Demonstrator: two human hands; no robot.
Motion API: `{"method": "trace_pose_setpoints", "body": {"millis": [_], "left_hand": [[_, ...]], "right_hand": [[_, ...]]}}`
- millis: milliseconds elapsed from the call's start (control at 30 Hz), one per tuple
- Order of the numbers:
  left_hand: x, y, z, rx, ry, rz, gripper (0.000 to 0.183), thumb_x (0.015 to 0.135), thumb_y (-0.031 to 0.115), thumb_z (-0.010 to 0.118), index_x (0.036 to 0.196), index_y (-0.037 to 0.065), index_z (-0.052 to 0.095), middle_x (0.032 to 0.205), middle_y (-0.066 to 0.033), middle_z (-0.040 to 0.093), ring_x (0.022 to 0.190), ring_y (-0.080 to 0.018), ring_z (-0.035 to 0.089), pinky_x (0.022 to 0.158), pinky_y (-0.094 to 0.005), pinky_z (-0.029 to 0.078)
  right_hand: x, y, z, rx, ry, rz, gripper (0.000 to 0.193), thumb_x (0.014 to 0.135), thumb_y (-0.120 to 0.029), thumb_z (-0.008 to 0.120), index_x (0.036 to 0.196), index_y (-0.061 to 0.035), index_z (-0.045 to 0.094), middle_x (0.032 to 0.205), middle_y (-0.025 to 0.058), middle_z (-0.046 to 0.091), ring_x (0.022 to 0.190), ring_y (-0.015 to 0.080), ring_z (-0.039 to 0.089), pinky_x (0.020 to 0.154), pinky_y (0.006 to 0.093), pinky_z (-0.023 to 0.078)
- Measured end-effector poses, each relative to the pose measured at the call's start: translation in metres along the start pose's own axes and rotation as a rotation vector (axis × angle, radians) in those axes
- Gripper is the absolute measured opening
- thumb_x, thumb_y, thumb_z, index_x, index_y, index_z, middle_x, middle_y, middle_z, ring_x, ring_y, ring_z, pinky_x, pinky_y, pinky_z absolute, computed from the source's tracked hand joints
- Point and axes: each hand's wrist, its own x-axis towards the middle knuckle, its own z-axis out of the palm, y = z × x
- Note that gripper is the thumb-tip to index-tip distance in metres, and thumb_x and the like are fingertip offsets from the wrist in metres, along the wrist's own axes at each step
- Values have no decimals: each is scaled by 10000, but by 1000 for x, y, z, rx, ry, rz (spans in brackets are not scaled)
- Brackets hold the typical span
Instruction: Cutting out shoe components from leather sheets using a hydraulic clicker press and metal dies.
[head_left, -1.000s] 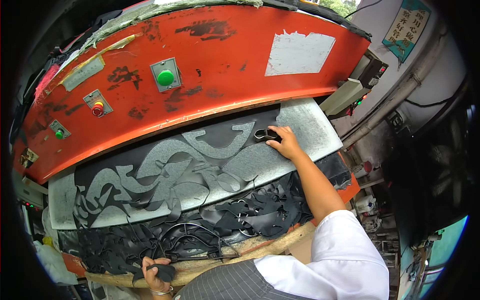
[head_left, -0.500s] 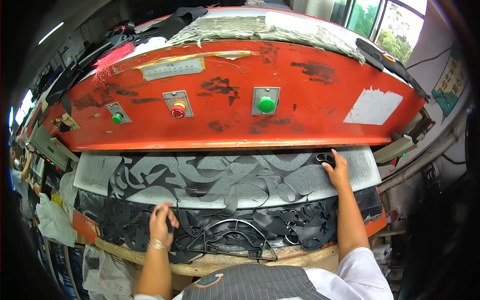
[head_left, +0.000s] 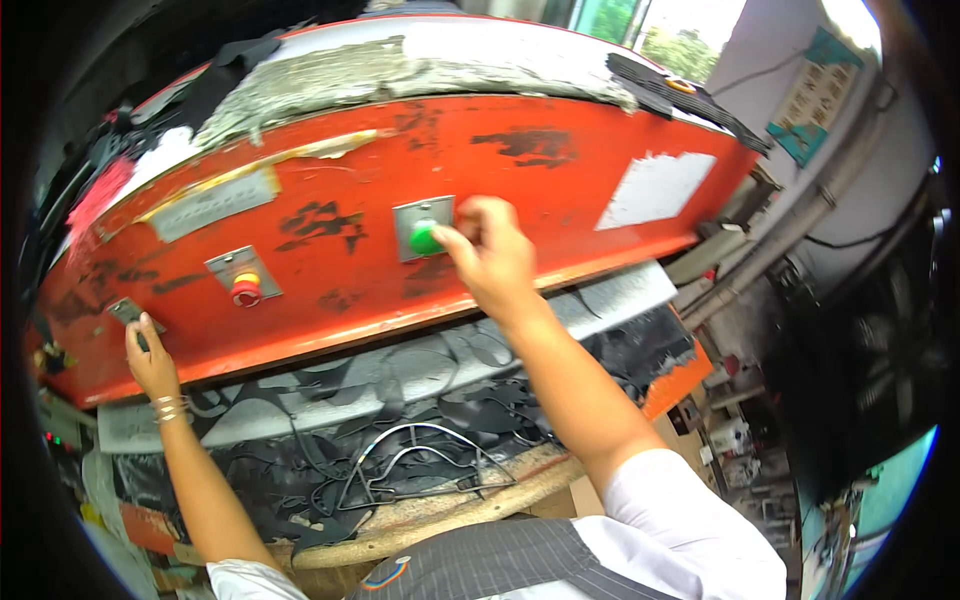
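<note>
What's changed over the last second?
The right hand let go of the small metal loop on the board and moved up-left to the large green button. The left hand rose leftward to the leftmost button plate; whether it holds a dark piece is unclear. The wire frame stays by the black scraps.

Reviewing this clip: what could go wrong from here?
The right hand has its thumb at the large green button; it might press before everything is settled. The metal frame lies among loose black scraps near the wooden rail, so a bump could dislodge it.
</note>
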Motion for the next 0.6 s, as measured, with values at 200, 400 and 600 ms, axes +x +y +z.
{"method": "trace_pose_setpoints", "body": {"millis": [200, 400, 600], "left_hand": [[-95, 82, -44, -230, -464, -269, 343, 1014, 248, 473, 783, 1, 415, 715, -59, 352, 693, -143, 360, 645, -316, 356], [-290, 182, -126, -277, -1068, -161, 236, 872, 249, 642, 772, 43, 586, 753, -168, 599, 755, -376, 595, 683, -440, 469], [-316, 201, -112, 94, -946, 19, 294, 890, 291, 607, 741, 52, 520, 716, -171, 567, 705, -397, 563, 611, -492, 430]], "right_hand": [[-85, -7, -63, 2, -288, 81, 314, 878, -319, 679, 930, -51, 524, 711, 163, 604, 666, 361, 622, 606, 410, 489], [-243, 4, -159, -325, -1101, 148, 509, 733, -463, 753, 992, -39, 639, 1000, 138, 626, 965, 333, 601, 828, 430, 475], [-289, 17, -158, -504, -816, -79, 391, 595, -144, 763, 953, -81, 619, 915, 74, 550, 943, 268, 541, 820, 374, 420]]}}
